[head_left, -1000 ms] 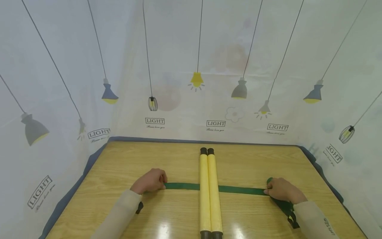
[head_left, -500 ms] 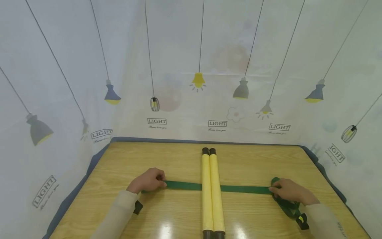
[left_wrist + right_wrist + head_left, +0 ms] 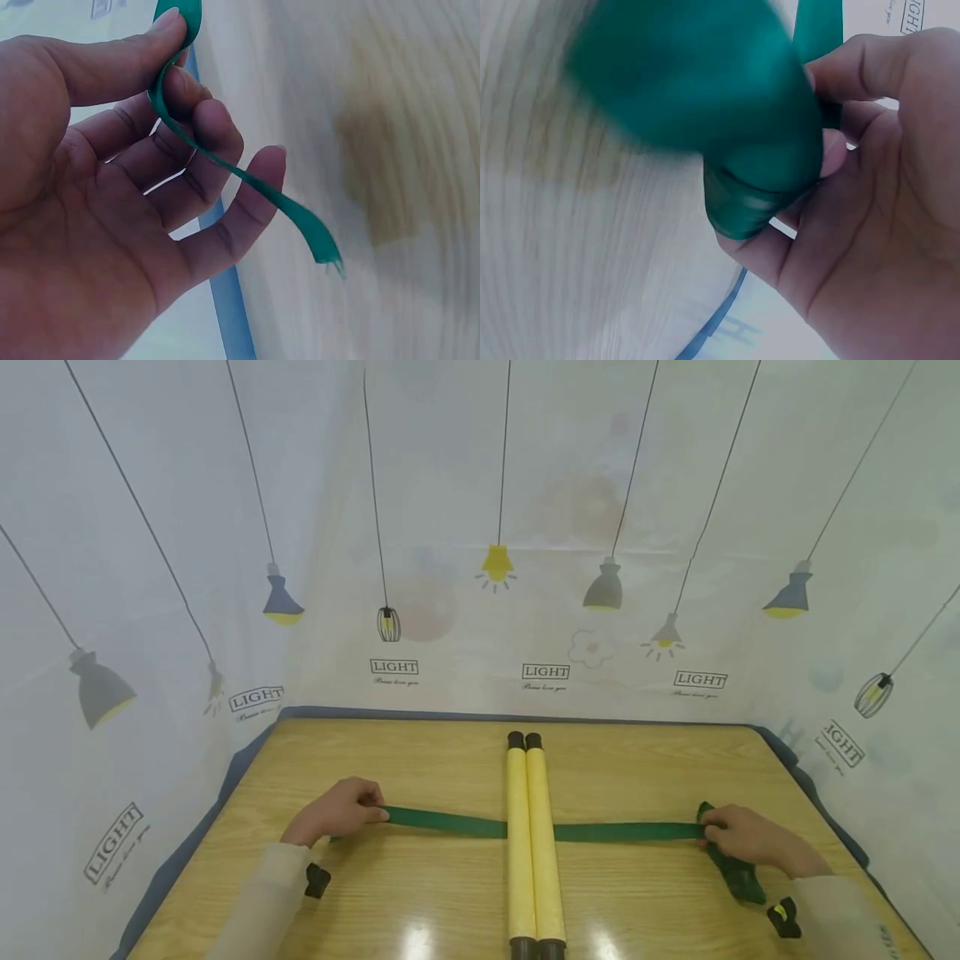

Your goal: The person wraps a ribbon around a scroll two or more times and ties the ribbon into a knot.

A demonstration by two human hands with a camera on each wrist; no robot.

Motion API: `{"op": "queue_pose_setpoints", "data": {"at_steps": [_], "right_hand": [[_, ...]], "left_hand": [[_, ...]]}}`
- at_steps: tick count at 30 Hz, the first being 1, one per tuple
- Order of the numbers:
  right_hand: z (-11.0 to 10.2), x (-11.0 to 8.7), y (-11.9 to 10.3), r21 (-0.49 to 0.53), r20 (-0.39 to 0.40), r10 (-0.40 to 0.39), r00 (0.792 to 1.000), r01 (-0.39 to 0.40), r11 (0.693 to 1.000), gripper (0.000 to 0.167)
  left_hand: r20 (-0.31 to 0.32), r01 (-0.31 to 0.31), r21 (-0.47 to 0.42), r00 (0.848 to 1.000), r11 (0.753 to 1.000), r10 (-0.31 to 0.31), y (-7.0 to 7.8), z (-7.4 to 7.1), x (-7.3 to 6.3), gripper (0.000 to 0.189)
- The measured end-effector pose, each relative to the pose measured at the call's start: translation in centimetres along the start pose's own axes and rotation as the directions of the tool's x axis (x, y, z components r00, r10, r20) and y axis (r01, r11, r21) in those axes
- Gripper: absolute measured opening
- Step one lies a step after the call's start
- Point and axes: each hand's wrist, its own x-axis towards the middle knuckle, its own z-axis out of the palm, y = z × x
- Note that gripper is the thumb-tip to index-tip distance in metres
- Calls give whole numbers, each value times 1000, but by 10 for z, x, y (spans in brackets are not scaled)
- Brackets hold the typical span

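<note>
Two yellow rods (image 3: 519, 843) with black ends lie side by side on the wooden table, pointing away from me. A green ribbon (image 3: 450, 823) crosses beneath them and comes out on both sides. My left hand (image 3: 337, 810) pinches its left part between thumb and fingers. A short tail with a frayed tip (image 3: 322, 244) hangs past the fingers in the left wrist view. On the other side my right hand (image 3: 757, 839) pinches the ribbon too, with a wide loose bunch of ribbon (image 3: 705, 82) hanging from that hand.
The wooden table (image 3: 420, 760) has a blue-grey border (image 3: 397, 713) along its far edge. A pale curtain (image 3: 465, 460) printed with lamps rises behind and on both sides. Small black pieces (image 3: 318, 881) show by both wrists.
My hands have moved apart, left hand to the left and right hand to the right. More ribbon stretches out on each side of the rods, which stay put.
</note>
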Motion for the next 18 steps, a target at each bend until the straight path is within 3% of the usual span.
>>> {"op": "queue_pose_setpoints", "data": {"at_steps": [7,18], "right_hand": [[-6,-6,7,-13,-11,-34,999,34,999,27],[-24,-21,14,16,7,-2,1000,2,1000,34]], "left_hand": [[-73,80,28,994,996,-77,-17,-24,-22,12],[-160,101,94,983,991,-85,-47,-58,-54,15]]}}
